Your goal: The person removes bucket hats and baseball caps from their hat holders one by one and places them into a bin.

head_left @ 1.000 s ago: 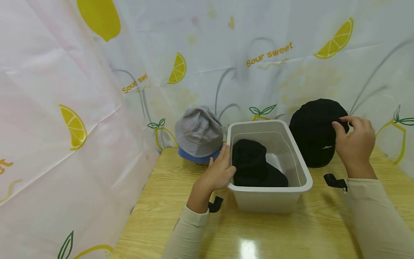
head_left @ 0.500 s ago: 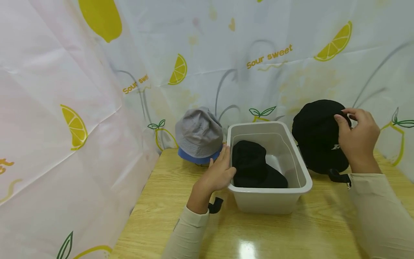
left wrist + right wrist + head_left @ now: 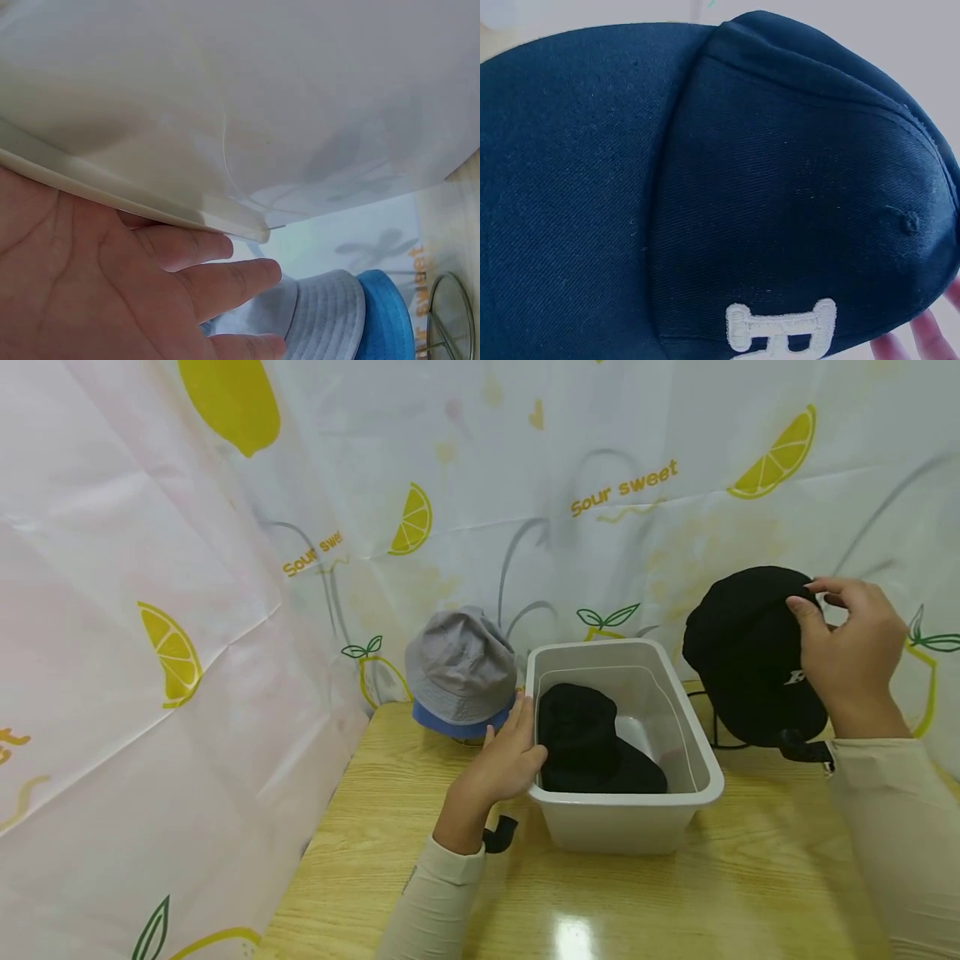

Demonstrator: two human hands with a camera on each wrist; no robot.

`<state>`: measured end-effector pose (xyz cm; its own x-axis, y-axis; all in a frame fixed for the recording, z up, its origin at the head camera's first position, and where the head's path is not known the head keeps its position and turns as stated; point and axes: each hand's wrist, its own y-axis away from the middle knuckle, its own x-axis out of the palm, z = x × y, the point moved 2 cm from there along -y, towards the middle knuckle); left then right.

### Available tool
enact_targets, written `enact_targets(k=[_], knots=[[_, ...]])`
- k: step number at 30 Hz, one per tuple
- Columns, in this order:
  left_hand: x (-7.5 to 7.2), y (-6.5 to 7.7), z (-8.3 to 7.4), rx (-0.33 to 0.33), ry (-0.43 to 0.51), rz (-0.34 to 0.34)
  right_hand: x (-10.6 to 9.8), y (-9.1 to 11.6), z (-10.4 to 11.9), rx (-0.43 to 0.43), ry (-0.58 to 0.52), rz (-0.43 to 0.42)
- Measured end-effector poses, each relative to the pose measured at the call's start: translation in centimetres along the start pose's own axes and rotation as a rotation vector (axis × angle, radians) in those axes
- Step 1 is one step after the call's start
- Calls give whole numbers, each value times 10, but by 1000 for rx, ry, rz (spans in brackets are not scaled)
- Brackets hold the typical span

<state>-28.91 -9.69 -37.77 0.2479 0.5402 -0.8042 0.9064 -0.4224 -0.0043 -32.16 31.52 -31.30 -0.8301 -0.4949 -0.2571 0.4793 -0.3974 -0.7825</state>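
My right hand [image 3: 855,652] pinches the crown of a black baseball cap [image 3: 753,647] between thumb and fingers, above the table to the right of the bin. A white embroidered letter shows on this cap [image 3: 802,187] in the right wrist view, where only fingertips [image 3: 930,337] appear. Against the left rim of a light grey plastic bin [image 3: 618,827] rests my left hand [image 3: 498,764], its fingers straight. The left wrist view shows the palm [image 3: 82,277] against the rim. Inside the bin lies another black cap [image 3: 581,743], brim toward the front right.
Left of the bin, a grey bucket hat [image 3: 461,664] sits over a blue hat [image 3: 442,720], with a wire stand [image 3: 442,345] partly seen beside them. A black wire stand [image 3: 717,747] is behind the bin's right side. A lemon-print sheet [image 3: 480,460] hangs behind the wooden table [image 3: 390,810].
My right hand has moved up and to the right with the black cap, uncovering the black wire stand beneath. The left hand and the bin have stayed put.
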Motion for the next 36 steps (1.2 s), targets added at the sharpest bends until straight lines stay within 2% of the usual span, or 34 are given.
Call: enact_targets(k=[17,22,28,36], knots=[[1,0,1,-4,3,-14,-20,-33,27,-60,19,8],[1,1,0,5,0,-12,-25,-39,31,-27,45,-3],[1,0,0,-1,5,-4,-34,-44,37,-32,36,-8],[1,-1,0,-4,-1,-12,-46,-45,62,60,123,-2]])
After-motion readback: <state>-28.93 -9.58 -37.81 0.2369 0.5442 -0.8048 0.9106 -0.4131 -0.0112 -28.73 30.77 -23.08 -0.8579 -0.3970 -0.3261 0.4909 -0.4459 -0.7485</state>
